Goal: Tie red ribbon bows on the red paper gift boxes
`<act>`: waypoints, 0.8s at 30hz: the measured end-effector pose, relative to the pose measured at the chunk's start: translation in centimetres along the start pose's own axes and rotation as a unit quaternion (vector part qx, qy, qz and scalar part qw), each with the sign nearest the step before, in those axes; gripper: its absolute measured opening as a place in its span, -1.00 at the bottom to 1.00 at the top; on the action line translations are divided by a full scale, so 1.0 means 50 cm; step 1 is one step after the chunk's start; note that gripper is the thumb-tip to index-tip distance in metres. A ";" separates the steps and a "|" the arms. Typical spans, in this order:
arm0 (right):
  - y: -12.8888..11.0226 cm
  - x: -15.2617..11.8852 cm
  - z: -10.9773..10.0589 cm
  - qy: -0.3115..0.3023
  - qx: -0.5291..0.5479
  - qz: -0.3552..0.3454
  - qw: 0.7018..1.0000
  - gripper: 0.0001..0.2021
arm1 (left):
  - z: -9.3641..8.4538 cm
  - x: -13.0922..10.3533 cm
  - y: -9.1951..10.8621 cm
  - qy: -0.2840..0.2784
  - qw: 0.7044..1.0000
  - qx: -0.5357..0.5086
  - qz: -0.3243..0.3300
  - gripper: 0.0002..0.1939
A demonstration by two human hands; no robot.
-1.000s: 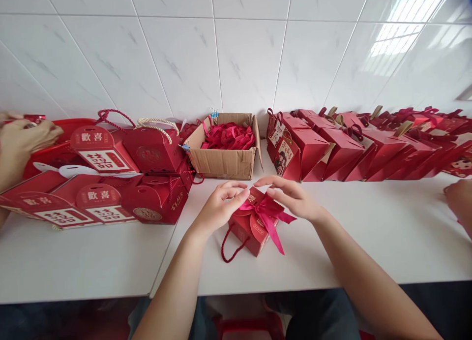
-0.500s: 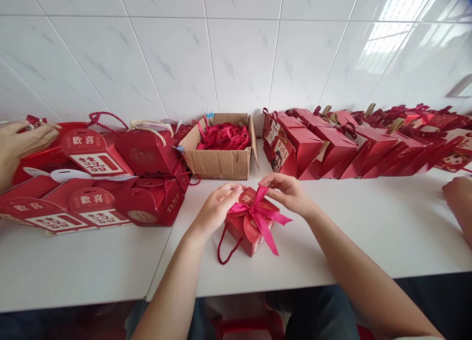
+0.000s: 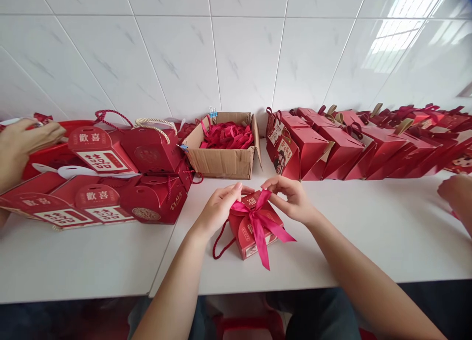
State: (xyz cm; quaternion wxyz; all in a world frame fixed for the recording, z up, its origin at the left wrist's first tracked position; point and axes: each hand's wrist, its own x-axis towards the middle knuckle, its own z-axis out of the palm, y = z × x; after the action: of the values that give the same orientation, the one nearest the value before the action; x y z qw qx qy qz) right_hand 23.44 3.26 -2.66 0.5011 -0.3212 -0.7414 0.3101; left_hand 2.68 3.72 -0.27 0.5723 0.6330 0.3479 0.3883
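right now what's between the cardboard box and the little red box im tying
Head view: only bare white table lies between cardboard box and red gift box; both hands' fingertips reach in.

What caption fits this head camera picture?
Left hand and right hand pinch a pink satin ribbon bow atop a small red cardboard gift box.

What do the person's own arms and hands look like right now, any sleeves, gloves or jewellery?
Both hands, left hand and right hand, are bare, with no gloves, rings or watch visible. The forearms are uncovered as far as the picture shows; no sleeve is in view.
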 end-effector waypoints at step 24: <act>0.018 0.011 -0.042 0.010 0.122 0.117 0.986 -0.78 | -0.031 0.009 -0.001 0.189 0.979 -0.066 0.026 -0.57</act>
State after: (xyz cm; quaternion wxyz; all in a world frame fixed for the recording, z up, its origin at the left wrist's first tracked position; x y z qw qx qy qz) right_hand 25.38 4.53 -2.41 0.5044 -0.3454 -0.6504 0.4509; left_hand 1.50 4.81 -0.23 0.5260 0.5180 0.4067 0.5382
